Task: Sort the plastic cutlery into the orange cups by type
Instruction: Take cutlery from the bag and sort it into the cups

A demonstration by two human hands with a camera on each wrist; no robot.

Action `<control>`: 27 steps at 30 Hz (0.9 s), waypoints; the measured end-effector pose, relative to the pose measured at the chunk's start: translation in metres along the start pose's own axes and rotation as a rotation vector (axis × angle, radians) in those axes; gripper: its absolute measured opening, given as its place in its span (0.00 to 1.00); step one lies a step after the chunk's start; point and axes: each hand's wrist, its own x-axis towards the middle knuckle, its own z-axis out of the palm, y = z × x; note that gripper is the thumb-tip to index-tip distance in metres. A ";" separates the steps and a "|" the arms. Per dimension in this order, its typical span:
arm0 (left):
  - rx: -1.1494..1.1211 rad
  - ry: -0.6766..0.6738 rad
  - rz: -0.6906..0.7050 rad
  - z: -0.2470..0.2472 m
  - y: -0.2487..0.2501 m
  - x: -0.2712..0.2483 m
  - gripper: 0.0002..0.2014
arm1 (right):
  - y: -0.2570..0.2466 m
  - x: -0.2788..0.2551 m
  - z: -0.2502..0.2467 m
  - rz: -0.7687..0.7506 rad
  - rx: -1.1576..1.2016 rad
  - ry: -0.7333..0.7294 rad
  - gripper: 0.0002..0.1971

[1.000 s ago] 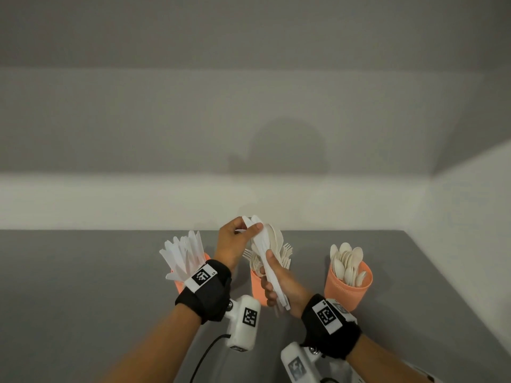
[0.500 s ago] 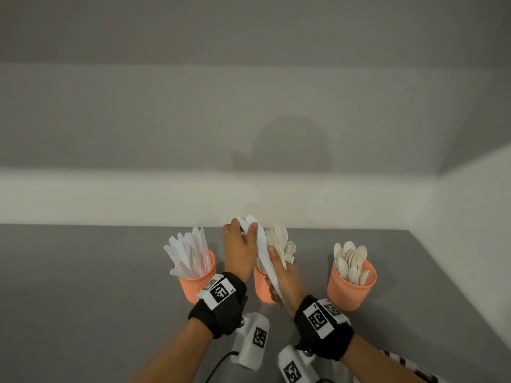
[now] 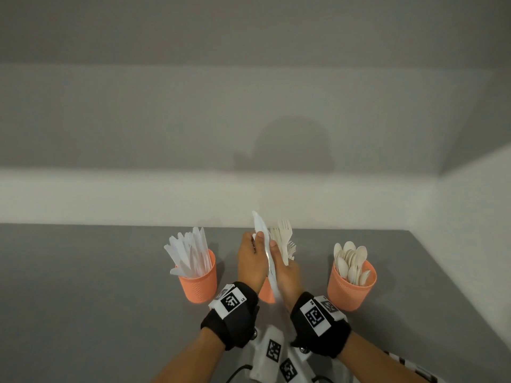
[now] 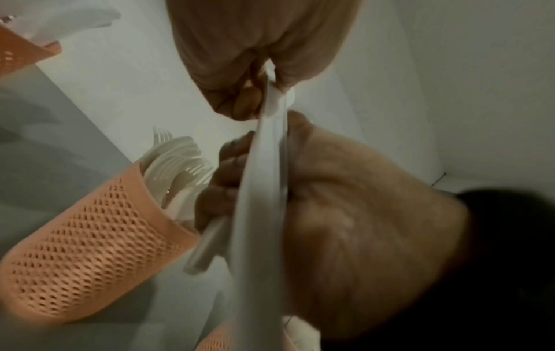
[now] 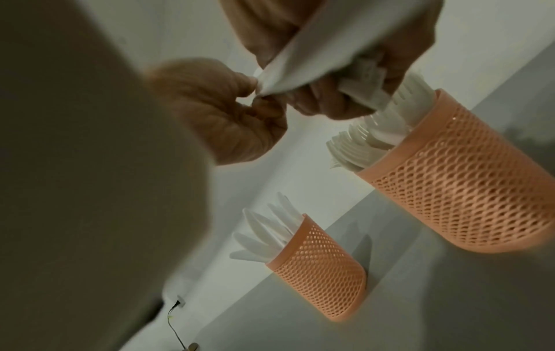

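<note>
Three orange mesh cups stand in a row on the grey table. The left cup (image 3: 197,284) (image 5: 318,258) holds white knives, the middle cup (image 3: 266,293) (image 4: 84,249) (image 5: 465,190) cream forks, and the right cup (image 3: 351,290) spoons. Above the middle cup both hands hold one white knife (image 3: 264,244) (image 4: 261,213) (image 5: 315,57), standing nearly upright. My left hand (image 3: 255,239) (image 4: 264,78) (image 5: 255,92) pinches its blade. My right hand (image 3: 276,255) (image 4: 240,190) (image 5: 345,90) grips its lower part together with a cream fork (image 3: 284,236) (image 4: 210,244). The hands hide most of the middle cup in the head view.
A pale wall (image 3: 249,194) runs along the table's far edge just behind the cups, and a side wall (image 3: 470,230) closes the right. Bare grey table (image 3: 83,286) lies left of the knife cup. Wrist cameras and a cable hang under my forearms.
The knife has swung from slanted to nearly upright. My hands have drawn closer together, and the left pinch now sits lower on the blade. The cups have not moved.
</note>
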 end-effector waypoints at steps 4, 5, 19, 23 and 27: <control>0.014 0.058 0.010 0.003 -0.002 0.002 0.09 | -0.002 -0.002 0.001 0.011 0.008 -0.024 0.24; 0.008 0.075 0.010 0.003 -0.002 0.003 0.09 | -0.003 -0.002 0.000 0.030 0.054 -0.055 0.22; -0.069 0.062 0.007 -0.027 0.005 0.027 0.11 | -0.008 -0.008 -0.016 0.013 0.002 -0.272 0.03; -0.055 -0.217 -0.142 -0.017 0.001 0.003 0.10 | -0.002 0.000 -0.014 -0.064 -0.147 -0.165 0.06; 0.038 -0.254 -0.046 -0.006 -0.001 -0.005 0.09 | 0.003 0.002 -0.015 -0.092 -0.281 -0.127 0.11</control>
